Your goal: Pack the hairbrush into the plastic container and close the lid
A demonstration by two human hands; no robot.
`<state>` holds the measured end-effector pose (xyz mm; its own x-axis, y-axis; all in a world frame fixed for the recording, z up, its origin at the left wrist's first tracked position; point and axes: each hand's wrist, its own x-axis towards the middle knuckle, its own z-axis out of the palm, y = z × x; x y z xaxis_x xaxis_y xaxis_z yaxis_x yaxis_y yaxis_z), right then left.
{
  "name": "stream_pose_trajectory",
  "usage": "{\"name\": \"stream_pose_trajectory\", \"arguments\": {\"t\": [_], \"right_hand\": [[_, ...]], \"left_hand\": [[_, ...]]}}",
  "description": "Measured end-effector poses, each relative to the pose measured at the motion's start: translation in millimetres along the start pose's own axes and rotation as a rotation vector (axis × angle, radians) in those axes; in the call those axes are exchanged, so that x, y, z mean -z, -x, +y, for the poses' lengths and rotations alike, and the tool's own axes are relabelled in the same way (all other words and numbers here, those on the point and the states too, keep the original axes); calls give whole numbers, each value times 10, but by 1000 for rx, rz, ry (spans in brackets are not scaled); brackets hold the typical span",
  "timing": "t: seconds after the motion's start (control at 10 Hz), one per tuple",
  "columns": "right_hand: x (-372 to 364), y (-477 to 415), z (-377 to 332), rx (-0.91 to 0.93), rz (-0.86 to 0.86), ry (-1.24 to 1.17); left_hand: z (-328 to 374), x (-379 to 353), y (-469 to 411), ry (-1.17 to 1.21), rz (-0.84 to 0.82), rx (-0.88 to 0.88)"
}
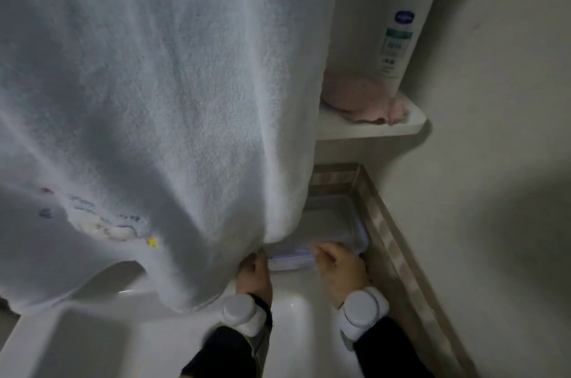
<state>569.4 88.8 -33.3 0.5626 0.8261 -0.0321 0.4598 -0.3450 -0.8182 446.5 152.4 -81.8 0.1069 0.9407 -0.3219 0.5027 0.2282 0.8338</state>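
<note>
Glossy white basin [293, 312]; left hand [255, 275] grip hidden under terry towel [154, 99]; right hand [341, 269] clasps clear container [335, 221].

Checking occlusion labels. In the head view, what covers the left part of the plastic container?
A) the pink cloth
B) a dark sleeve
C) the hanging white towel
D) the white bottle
C: the hanging white towel drapes in front of the left part of the plastic container, while the white bottle and pink cloth sit on the shelf above it.
</note>
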Motion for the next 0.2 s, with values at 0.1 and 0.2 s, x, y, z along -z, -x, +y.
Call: {"name": "stream_pose_trajectory", "arguments": {"t": [0.1, 0.2], "right_hand": [[-15, 8, 65, -203, -80, -292], [-51, 63, 121, -386, -136, -393]], "left_hand": [[-35, -61, 2, 144, 95, 21], [-14, -6, 63, 255, -25, 100]]}}
